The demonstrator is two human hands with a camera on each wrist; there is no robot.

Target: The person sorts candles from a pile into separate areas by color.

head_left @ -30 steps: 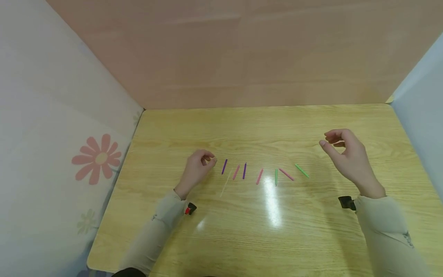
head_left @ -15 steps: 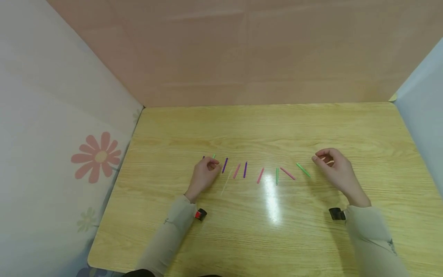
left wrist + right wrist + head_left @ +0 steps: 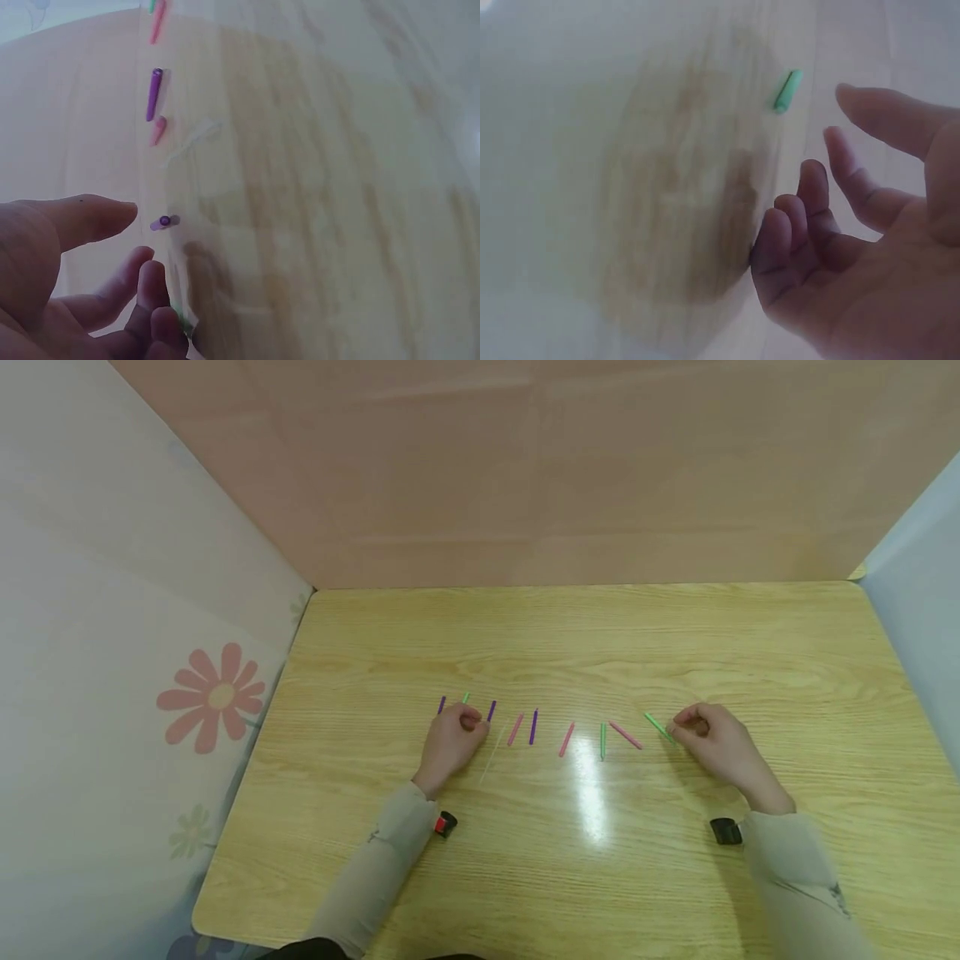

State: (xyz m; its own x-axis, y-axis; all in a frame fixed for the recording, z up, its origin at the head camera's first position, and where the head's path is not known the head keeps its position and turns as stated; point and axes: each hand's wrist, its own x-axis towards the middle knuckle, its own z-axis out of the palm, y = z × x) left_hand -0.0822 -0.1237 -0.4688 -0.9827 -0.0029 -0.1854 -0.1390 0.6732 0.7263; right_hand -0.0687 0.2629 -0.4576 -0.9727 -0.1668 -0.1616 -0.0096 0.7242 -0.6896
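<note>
A row of thin, short coloured sticks lies across the wooden table. My left hand (image 3: 450,745) hovers at the row's left end, thumb and fingers apart. Just beyond its fingertips is a purple stick (image 3: 491,710), seen nearly end-on in the left wrist view. Partly behind that hand lie another purple stick (image 3: 441,704) and a green stick (image 3: 465,698). At the row's right end my right hand (image 3: 718,750) is beside a slanted green stick (image 3: 656,724). In the right wrist view its thumb and fingers are spread, with the green stick (image 3: 788,91) beyond them, apart.
Between the hands lie a pale thin strip (image 3: 492,753), pink sticks (image 3: 515,729), a purple stick (image 3: 534,727) and a green stick (image 3: 602,742). A pinkish-brown panel (image 3: 525,485) stands along the table's back edge, and a flowered wall (image 3: 112,610) is at the left.
My left hand has moved right, uncovering a purple and a green stick on its left. The right hand has come down and left from its raised place to the slanted green stick.
</note>
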